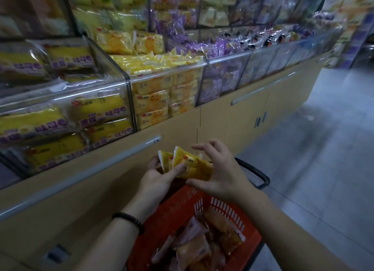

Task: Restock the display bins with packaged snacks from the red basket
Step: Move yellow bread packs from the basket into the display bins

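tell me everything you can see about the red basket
The red basket is plastic with slotted walls and a dark handle folded down on its far side. It sits low beside the counter, under both hands, open-topped, with several wrapped snack packs lying loosely inside, orange and pinkish. Neither hand touches it.

A tan cabinet counter [113, 169] runs ahead and left of both hands, carrying clear display bins [166, 76] packed with yellow and purple snack packs. Right of the hands lies grey floor [323, 149].
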Tool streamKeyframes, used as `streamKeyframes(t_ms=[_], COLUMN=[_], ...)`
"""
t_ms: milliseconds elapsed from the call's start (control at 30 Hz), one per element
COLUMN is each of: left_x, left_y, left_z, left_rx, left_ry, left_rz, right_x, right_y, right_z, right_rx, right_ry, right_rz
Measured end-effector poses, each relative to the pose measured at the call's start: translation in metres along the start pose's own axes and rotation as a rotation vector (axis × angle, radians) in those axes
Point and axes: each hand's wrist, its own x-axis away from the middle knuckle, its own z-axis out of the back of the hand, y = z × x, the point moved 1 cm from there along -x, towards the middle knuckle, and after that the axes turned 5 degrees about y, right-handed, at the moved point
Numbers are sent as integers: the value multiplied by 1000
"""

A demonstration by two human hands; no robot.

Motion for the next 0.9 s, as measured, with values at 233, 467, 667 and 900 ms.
streamKeyframes(t_ms=[233, 467, 667, 900], left_x=[27, 69, 82, -13], left_y=[36, 113, 224, 323], left_z=[11, 44, 97, 137], left_rx=[158, 220, -185, -270], left_ry=[-6, -10, 6, 110], left_rz=[-139, -393, -706, -659], right_x=[1, -16, -74, -171], right_y=[-23, -74, -103, -99], right_z=[19, 76, 132, 146], right_rx=[161, -20, 1, 293], right_ry=[117, 320, 356, 383], right_rz=[116, 262, 373, 370])
